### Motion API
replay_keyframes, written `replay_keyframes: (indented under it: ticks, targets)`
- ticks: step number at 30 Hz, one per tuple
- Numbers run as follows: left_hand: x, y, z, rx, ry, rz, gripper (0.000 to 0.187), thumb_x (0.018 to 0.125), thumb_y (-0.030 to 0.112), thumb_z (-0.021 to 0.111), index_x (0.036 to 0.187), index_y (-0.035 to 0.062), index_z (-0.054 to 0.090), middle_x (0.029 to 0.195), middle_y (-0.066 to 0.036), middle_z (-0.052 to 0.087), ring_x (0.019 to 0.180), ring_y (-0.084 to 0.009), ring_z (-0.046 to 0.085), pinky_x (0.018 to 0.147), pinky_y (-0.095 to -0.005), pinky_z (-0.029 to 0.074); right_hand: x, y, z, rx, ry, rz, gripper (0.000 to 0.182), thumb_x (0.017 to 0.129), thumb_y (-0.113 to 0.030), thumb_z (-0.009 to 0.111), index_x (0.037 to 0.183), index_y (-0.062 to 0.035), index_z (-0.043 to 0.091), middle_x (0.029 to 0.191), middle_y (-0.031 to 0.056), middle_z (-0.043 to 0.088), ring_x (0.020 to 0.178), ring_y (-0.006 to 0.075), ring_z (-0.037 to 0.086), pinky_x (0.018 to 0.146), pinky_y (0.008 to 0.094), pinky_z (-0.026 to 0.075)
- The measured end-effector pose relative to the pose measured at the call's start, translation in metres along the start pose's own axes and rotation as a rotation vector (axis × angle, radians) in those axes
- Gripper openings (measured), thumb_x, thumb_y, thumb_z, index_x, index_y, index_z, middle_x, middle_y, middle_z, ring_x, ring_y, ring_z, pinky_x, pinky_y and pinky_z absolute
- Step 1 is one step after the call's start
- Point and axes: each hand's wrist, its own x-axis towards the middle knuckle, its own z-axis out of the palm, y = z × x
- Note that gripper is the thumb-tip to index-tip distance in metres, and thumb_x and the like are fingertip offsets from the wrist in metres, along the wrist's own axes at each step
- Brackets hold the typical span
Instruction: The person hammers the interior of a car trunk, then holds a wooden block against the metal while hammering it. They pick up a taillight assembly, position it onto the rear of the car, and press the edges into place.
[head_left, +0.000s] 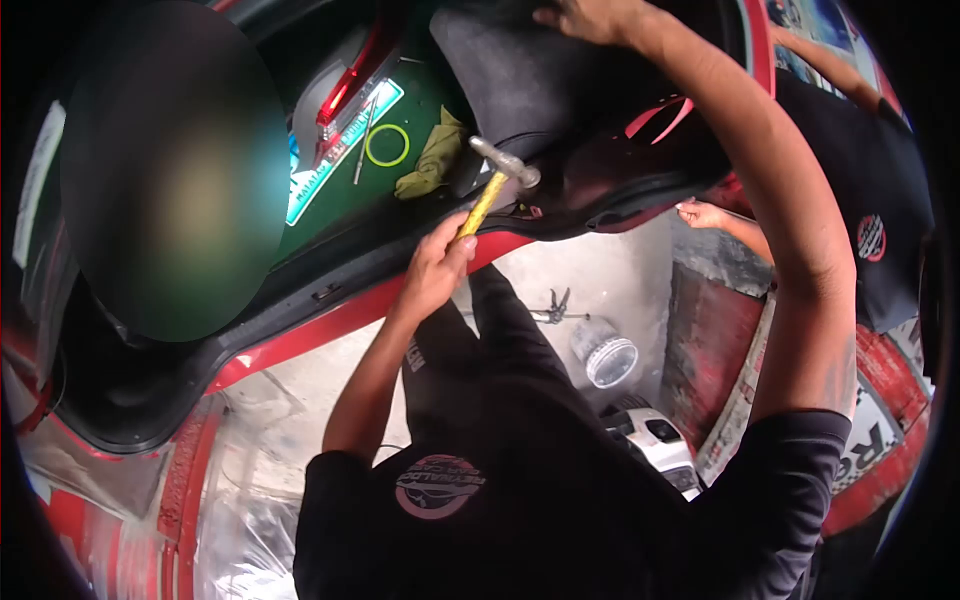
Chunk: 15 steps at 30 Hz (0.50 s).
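At the vehicle's red sill, in the head view, the hammer lies in the left grip, which is wrapped around its yellow handle. Expect a rigid, head-heavy tool: grasp low for leverage, nearer the head for control. Whether the right grip, beside the probably pliable grey lining, holds anything cannot be told.

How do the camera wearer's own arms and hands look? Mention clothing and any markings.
The left hand and right hand are ungloved, with bare wrists. The left sleeve and right sleeve are short, black or very dark, and look plain. They belong to a dark shirt with a round logo on the chest.
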Motion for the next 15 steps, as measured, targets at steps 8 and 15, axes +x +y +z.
replay_keyframes:
  ticks: [8,15]
  targets:
    - [0.065,0.045,0.009,0.027,-0.137,-0.004,0.039,0.112,0.022,0.050,0.144,0.0006,0.056,0.075,-0.001,0.056,0.054,-0.0068,0.049,0.049,-0.0257,0.041,0.018,0.032,-0.009,-0.130,-0.223,-0.152,0.084,0.098,-0.045,0.063,0.167,-0.0140,0.027,0.152,0.0323,0.049,0.142,0.0460,0.048,0.121,0.0535,0.034]
    - [0.083,0.057,0.035,0.139,-0.110,0.178,0.045,0.109,0.025,0.055,0.142,-0.0065,0.057,0.116,-0.027,0.073,0.106,-0.0357,0.073,0.095,-0.0402,0.054,0.006,0.058,-0.017,-0.394,-0.071,-0.392,0.088,0.098,-0.043,0.065,0.169,-0.0176,0.021,0.167,0.0287,0.031,0.154,0.0462,0.031,0.127,0.0544,0.023]
